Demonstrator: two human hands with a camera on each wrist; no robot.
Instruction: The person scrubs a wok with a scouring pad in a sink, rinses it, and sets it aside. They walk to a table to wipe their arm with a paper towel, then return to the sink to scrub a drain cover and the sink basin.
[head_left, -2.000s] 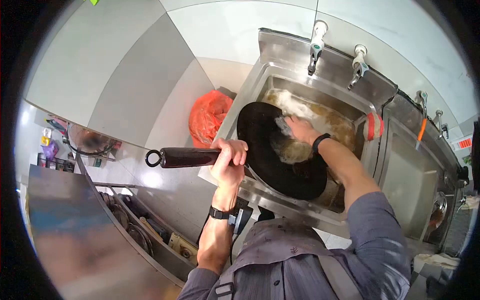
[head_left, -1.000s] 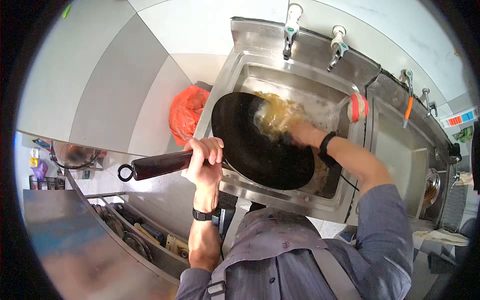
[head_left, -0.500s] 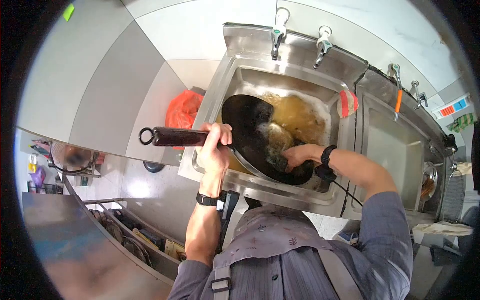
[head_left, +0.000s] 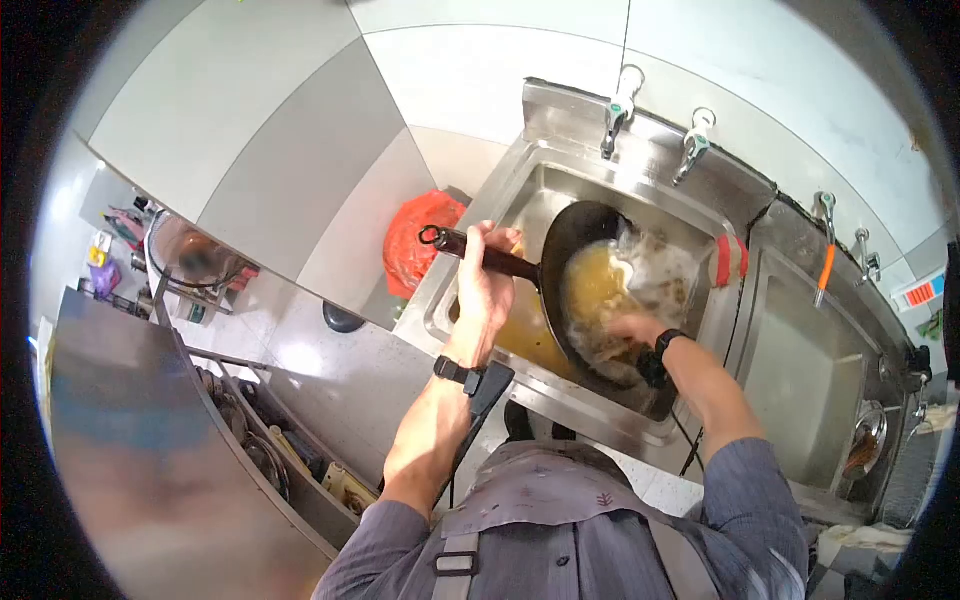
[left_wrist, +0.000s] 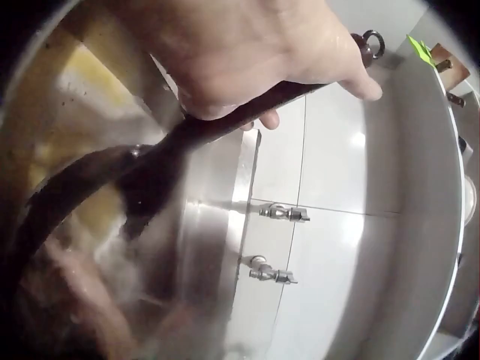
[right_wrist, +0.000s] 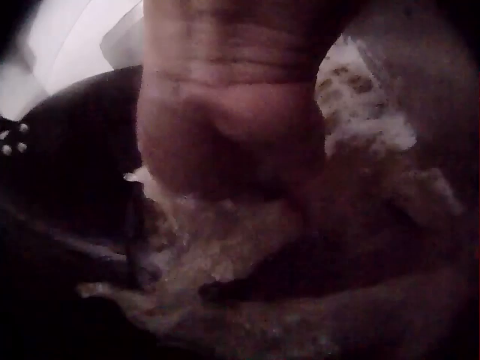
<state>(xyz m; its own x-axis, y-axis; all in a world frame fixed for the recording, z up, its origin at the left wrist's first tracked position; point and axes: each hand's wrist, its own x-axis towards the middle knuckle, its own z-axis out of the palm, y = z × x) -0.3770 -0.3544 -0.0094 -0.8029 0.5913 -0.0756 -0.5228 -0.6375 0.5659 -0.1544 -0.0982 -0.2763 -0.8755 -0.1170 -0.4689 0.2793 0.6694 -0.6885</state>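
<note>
The person wears a gray apron (head_left: 570, 490) over a gray shirt, with a black band (head_left: 457, 373) on one wrist and another dark band (head_left: 668, 343) on the other. The left hand (head_left: 485, 290) grips the long dark handle (head_left: 519, 265), with its thumb and fingers on different sides of it. The handle goes to a big black wok (head_left: 570, 232), which is tipped inside the left tub of the metal sink (head_left: 413, 314). Yellow, cloudy water (head_left: 593, 284) with white foam is in and around the wok. The right hand (head_left: 637, 330) dips into the water at the wok, but its fingers are hidden, so I cannot tell if it is open or closed. A red and white lump (head_left: 728, 261) sits on the edge at the right side of the tub. The other tub (head_left: 815, 370) is next to it. A shiny red bag (head_left: 418, 240) is past the left side of the sink. Two taps (head_left: 620, 110) (head_left: 694, 145) stick out from the wall (head_left: 480, 75) behind the tub with the wok, and an orange hose (head_left: 825, 272) hangs from a tap farther right.
</note>
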